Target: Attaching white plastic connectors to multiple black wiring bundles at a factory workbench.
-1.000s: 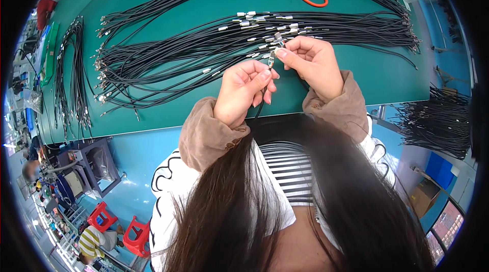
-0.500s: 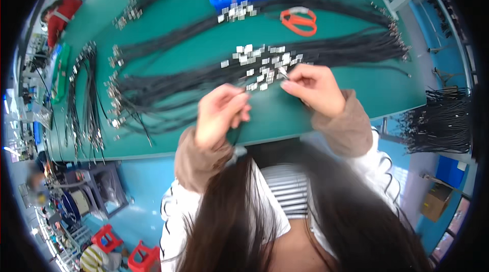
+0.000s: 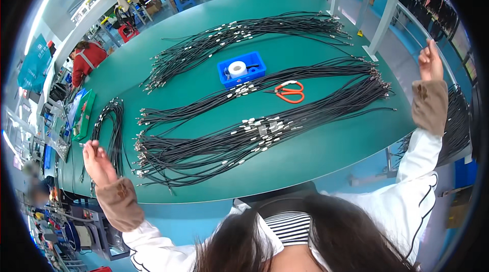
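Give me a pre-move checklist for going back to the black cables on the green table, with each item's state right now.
1. Left hand empty: ok, open, nothing held.
2. Right hand empty: ok, raised off the table's right edge.
3. Hands at the cables: not ok, both spread wide apart.
4. Cables on the table: ok, laid in long bundles.
5. Orange scissors clear of hands: ok, beside the blue tray.
6. Cable end fittings sound: cannot tell, too small.
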